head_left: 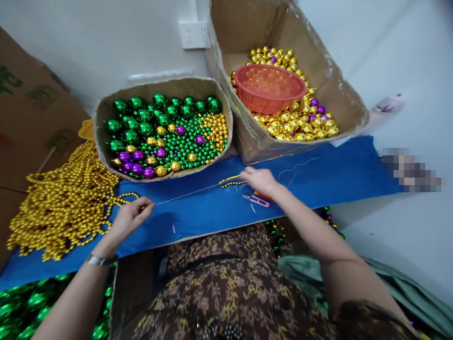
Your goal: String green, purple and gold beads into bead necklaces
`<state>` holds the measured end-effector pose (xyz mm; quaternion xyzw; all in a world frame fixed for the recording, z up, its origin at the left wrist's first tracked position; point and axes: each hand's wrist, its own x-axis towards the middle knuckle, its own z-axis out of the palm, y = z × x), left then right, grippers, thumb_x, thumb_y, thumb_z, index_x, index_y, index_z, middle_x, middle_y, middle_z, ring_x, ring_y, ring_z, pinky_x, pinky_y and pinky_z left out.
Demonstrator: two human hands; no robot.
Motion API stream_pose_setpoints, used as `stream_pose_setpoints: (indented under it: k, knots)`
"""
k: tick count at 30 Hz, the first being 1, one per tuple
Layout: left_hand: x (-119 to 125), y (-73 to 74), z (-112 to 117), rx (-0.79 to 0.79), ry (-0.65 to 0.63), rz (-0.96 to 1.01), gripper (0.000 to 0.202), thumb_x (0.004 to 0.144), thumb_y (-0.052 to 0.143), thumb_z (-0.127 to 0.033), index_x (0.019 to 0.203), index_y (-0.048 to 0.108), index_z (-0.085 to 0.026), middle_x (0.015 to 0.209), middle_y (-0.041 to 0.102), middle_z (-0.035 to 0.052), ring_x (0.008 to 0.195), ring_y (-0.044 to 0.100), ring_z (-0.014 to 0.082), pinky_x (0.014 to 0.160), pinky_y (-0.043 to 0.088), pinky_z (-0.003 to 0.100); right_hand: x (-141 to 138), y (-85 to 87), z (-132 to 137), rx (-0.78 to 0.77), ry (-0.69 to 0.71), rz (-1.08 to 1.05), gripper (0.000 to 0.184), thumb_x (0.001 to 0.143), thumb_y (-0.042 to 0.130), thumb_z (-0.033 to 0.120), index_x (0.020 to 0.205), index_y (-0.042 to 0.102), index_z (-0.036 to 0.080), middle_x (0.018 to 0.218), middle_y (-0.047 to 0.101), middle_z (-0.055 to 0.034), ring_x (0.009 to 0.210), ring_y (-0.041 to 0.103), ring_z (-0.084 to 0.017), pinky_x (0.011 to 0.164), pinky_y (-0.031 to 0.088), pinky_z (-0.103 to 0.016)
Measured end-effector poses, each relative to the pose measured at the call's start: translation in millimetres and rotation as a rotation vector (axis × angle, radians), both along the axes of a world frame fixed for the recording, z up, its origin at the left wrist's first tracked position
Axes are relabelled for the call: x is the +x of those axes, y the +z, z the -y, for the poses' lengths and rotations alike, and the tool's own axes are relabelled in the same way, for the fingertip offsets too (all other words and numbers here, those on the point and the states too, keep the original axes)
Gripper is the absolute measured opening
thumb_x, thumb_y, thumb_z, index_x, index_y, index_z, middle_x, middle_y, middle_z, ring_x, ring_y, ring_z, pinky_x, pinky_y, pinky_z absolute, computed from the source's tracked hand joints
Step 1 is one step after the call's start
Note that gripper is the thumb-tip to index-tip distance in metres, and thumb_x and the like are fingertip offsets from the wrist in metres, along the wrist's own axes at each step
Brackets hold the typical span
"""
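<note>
A thin pale thread (191, 192) stretches taut above the blue cloth between my two hands. My left hand (129, 218) is closed in a pinch on its left end, beside a strand of small gold beads. My right hand (262, 181) has its fingers closed on a slim yellow piece (230, 179), whose exact kind I cannot make out; the thread runs to its tip. Just below that lies a short string of gold beads (234, 184). Pink thread snips (259, 201) rest on the cloth near my right wrist, with something red partly hidden behind them.
A cardboard box (101, 141) of green, purple and gold beads stands behind my hands. Right of it, a taller box (244, 141) holds gold beads and a red plastic basket (269, 101). Gold bead strands (63, 203) heap on the blue cloth (205, 215) at left.
</note>
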<state>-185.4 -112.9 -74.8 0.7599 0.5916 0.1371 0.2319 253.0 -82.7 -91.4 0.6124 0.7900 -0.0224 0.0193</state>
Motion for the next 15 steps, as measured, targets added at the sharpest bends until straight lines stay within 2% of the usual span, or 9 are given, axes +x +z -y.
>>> stream_pose_setpoints:
  k: [3,5,6,8,9,11,13,15]
  knots:
    - [-17.7,-0.3,-2.6,0.080,0.191,-0.135,0.027,0.084,0.048,-0.042,0.080,0.059,-0.018,0.056,0.054,-0.0040,0.051,0.048,0.0114,0.053,0.034,0.022,91.9,8.8,1.3,0.049,-0.177,0.092,0.017,0.092,0.052,0.022,0.097,0.069,0.021,0.104,0.065,-0.0092,0.077,0.060,-0.014,0.061,0.036,-0.024]
    - [-16.2,1.3,-3.5,0.108,0.269,-0.190,0.024,0.084,0.048,-0.040,0.081,0.059,-0.018,0.054,0.052,-0.0045,0.051,0.048,0.0117,0.053,0.032,0.022,127.7,11.0,5.5,0.089,-0.306,0.135,0.026,0.095,0.045,0.022,0.098,0.070,0.015,0.115,0.062,-0.0173,0.080,0.060,-0.015,0.062,0.037,-0.026]
    - [-11.4,2.2,-3.9,0.114,0.277,-0.186,0.023,0.084,0.048,-0.039,0.080,0.058,-0.018,0.054,0.051,-0.0048,0.051,0.048,0.0115,0.053,0.032,0.022,135.4,10.7,8.5,0.107,-0.360,0.151,0.027,0.095,0.044,0.021,0.104,0.069,0.015,0.121,0.059,-0.0202,0.079,0.061,-0.016,0.062,0.038,-0.027]
    - [3.3,3.4,-4.5,0.126,0.260,-0.126,0.025,0.084,0.048,-0.041,0.077,0.056,-0.019,0.052,0.049,-0.0050,0.049,0.046,0.0108,0.052,0.032,0.022,130.8,7.8,16.0,0.114,-0.403,0.157,0.029,0.094,0.046,0.019,0.116,0.065,0.017,0.122,0.059,-0.0206,0.076,0.062,-0.016,0.061,0.040,-0.028]
    - [11.5,3.7,-4.9,0.130,0.244,-0.084,0.026,0.084,0.048,-0.042,0.076,0.055,-0.019,0.052,0.048,-0.0050,0.049,0.045,0.0105,0.052,0.033,0.022,120.1,5.4,20.5,0.103,-0.383,0.144,0.030,0.093,0.048,0.020,0.119,0.063,0.019,0.119,0.062,-0.0180,0.075,0.062,-0.016,0.062,0.041,-0.027]
    - [25.9,3.3,-5.6,0.135,0.224,-0.004,0.029,0.083,0.047,-0.046,0.074,0.054,-0.019,0.052,0.047,-0.0047,0.047,0.042,0.0103,0.050,0.032,0.022,88.8,-0.8,31.5,0.020,-0.207,0.054,0.027,0.094,0.048,0.027,0.116,0.063,0.020,0.108,0.066,-0.0128,0.080,0.063,-0.017,0.065,0.044,-0.027]
    - [35.3,1.8,-5.5,0.122,0.215,0.056,0.031,0.082,0.048,-0.048,0.072,0.053,-0.019,0.051,0.045,-0.0047,0.046,0.040,0.0101,0.048,0.031,0.022,55.9,-8.1,44.7,-0.063,-0.048,-0.002,0.022,0.093,0.053,0.040,0.106,0.066,0.027,0.102,0.068,-0.0035,0.083,0.063,-0.014,0.069,0.044,-0.022]
    - [39.8,-0.7,-4.4,0.101,0.209,0.096,0.032,0.082,0.048,-0.049,0.072,0.053,-0.019,0.051,0.044,-0.0051,0.046,0.039,0.0100,0.047,0.031,0.022,31.9,-15.6,58.3,-0.116,0.058,-0.009,0.024,0.091,0.056,0.043,0.105,0.065,0.026,0.102,0.068,-0.0041,0.085,0.063,-0.015,0.067,0.044,-0.022]
